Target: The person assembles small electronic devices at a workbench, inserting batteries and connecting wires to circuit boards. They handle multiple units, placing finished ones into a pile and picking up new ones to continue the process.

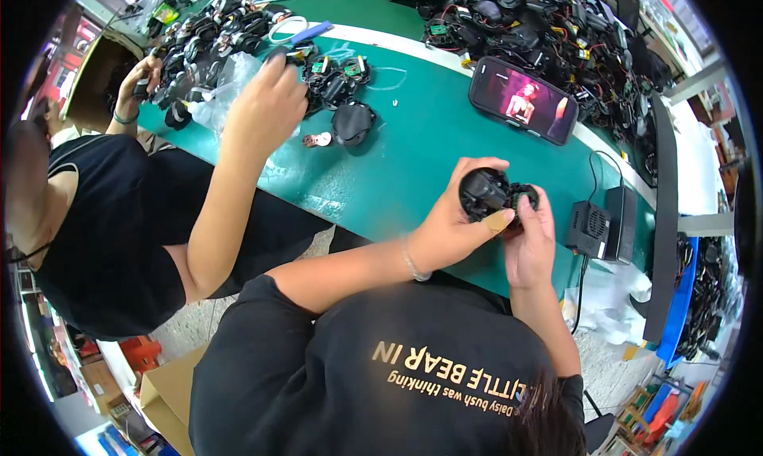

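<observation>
Black round housing held in two hands over the bench

The person's left hand (445,227) has its fingers curled around a black round housing (482,192), open side facing up, near the front edge of the green bench (429,146). A tan strip (499,222) wraps the left thumb. The right hand (531,253) pinches a smaller round black part (523,194) between thumb and fingers, right beside the housing; whether the two pieces are joined cannot be told.

Beyond the hands, a phone (523,100) with a lit screen stands tilted before a large heap of black parts and wires (548,39). To the right, near the bench's edge, sits a black box with a vented face (589,229).

On the left, a co-worker (103,241) reaches over parts with green circuit boards (321,67); a black rounded piece (353,124) lies near them, just beside a small coppery disc (316,140).
</observation>
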